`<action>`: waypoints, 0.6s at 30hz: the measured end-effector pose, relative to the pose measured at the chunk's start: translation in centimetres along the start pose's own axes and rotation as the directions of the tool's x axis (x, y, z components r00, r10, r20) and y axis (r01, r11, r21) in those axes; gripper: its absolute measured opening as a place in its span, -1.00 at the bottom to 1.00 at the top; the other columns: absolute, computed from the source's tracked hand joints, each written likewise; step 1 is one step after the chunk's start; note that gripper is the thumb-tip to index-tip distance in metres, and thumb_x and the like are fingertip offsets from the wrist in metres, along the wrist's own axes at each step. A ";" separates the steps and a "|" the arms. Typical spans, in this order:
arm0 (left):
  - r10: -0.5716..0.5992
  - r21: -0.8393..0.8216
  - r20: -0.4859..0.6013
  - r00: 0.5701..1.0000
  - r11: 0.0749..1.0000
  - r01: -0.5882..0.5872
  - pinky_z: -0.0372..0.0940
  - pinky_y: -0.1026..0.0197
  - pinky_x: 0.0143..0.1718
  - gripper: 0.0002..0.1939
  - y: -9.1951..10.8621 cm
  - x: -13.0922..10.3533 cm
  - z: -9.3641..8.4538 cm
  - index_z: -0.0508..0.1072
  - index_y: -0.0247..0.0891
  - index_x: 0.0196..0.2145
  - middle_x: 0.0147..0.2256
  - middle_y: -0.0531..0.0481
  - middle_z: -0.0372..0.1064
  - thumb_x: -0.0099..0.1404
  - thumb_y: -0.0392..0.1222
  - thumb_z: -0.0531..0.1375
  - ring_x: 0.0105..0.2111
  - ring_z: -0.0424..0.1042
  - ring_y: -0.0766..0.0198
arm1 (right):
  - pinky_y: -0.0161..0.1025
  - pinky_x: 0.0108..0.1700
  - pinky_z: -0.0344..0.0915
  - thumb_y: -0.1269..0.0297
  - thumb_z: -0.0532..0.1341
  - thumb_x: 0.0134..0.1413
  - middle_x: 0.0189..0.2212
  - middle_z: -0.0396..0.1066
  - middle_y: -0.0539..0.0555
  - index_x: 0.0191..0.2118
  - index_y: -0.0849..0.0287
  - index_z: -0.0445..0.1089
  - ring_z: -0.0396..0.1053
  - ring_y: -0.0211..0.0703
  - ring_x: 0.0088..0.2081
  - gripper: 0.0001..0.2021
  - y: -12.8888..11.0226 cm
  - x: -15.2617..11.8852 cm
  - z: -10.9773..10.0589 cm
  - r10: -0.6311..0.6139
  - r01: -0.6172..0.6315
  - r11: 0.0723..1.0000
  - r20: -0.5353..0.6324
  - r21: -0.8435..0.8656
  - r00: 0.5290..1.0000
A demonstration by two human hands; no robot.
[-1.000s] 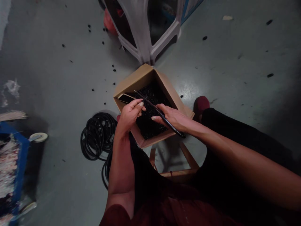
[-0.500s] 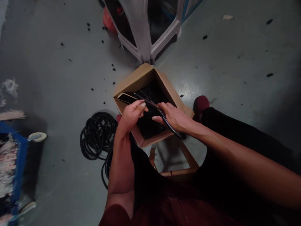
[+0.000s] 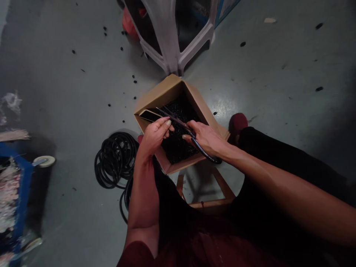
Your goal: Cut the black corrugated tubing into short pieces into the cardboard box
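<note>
Over an open cardboard box [image 3: 198, 105], my right hand [image 3: 205, 136] grips a pair of scissors [image 3: 205, 152] with dark handles. Their long blades point to the upper left, passing close to the fingertips of my left hand [image 3: 155, 134]. That left hand is closed in a pinch above the box's left side; whatever lies between its fingers is too small or hidden to name. Many small black pieces [image 3: 180, 148] cover the inside of the box beneath both hands. A dark, light-edged flap [image 3: 150, 115] shows inside the left wall.
Coiled black tubing [image 3: 115, 159] lies on the floor left of the box. A pale plastic stool [image 3: 169, 40] stands just beyond it. At far left is a blue wheeled container [image 3: 23, 193]. Small black bits dot the floor; a wooden frame [image 3: 214, 204] is below the box.
The scissors and both hands have shifted only slightly. My right thumb has drawn a little to the right, and the blade tip sits slightly farther up and left.
</note>
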State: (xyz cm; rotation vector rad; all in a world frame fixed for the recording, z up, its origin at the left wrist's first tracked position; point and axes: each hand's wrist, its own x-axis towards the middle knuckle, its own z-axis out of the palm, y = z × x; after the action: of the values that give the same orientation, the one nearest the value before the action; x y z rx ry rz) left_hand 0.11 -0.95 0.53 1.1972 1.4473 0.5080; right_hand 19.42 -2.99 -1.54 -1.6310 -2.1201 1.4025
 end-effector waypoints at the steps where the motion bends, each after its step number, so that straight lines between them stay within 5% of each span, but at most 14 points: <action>1: -0.003 -0.006 -0.002 1.000 1.000 0.003 0.14 0.33 -0.47 -0.68 -0.1 0.0 0.0 0.46 -0.32 -0.14 -0.41 0.02 0.38 0.29 -0.05 0.11 -0.53 0.20 0.43 | -0.18 -0.27 0.12 0.05 0.04 0.17 -0.22 0.37 0.17 -0.11 0.13 0.24 0.31 -0.02 -0.24 -0.71 0.0 0.0 0.1 0.001 -0.001 1.000 0.001 -0.006 1.000; 9: -0.012 0.051 0.007 1.000 0.999 0.011 0.16 0.34 -0.47 -0.67 -0.2 -0.2 -0.4 0.45 -0.32 -0.18 -0.40 0.00 0.38 0.29 -0.01 0.10 -0.52 0.22 0.42 | -0.20 -0.27 0.12 0.06 0.05 0.17 -0.23 0.35 0.15 -0.11 0.12 0.23 0.31 -0.04 -0.25 -0.72 0.2 0.2 0.1 -0.003 0.003 0.999 0.004 -0.040 1.000; 18: -0.046 0.172 0.079 0.996 0.984 0.032 0.12 0.33 -0.54 -0.67 0.3 -0.7 -0.8 0.38 -0.29 -0.44 -0.53 0.04 0.31 0.32 -0.01 0.05 -0.59 0.22 0.41 | -0.20 -0.30 0.10 0.08 0.04 0.17 -0.28 0.37 0.15 -0.13 0.12 0.25 0.32 -0.05 -0.29 -0.73 0.2 0.1 0.1 0.010 -0.009 0.998 0.010 -0.060 1.000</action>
State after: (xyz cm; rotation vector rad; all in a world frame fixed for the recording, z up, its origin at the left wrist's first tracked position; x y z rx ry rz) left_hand -0.60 -1.23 1.32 1.3068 1.4628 0.3077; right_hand 19.46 -2.97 -1.75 -1.6604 -2.1833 1.3656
